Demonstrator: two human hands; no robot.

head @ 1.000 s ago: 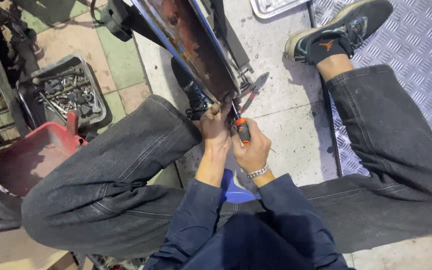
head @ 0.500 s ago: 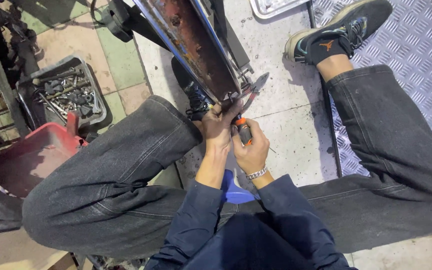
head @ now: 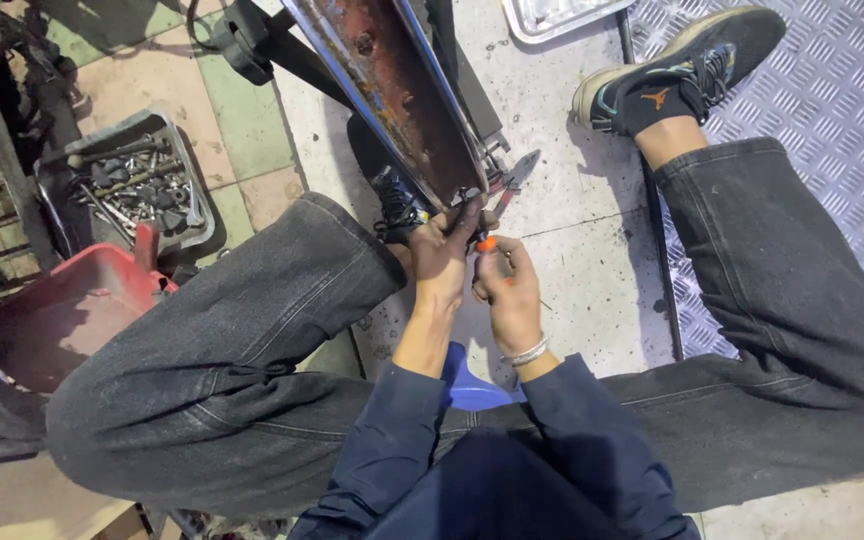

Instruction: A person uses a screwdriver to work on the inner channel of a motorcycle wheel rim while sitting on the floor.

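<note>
The left hand (head: 442,255) has its fingers clenched around the lower end of a rusty metal panel (head: 397,95) that slants up toward the top edge of the floor (head: 592,290). Touching it, the right hand (head: 512,295) grips an orange-handled screwdriver (head: 485,243), tip at that panel end. Pliers (head: 514,175) lie just beside. A tray of bolts and tools (head: 132,185) sits well apart by the floor's left edge.
</note>
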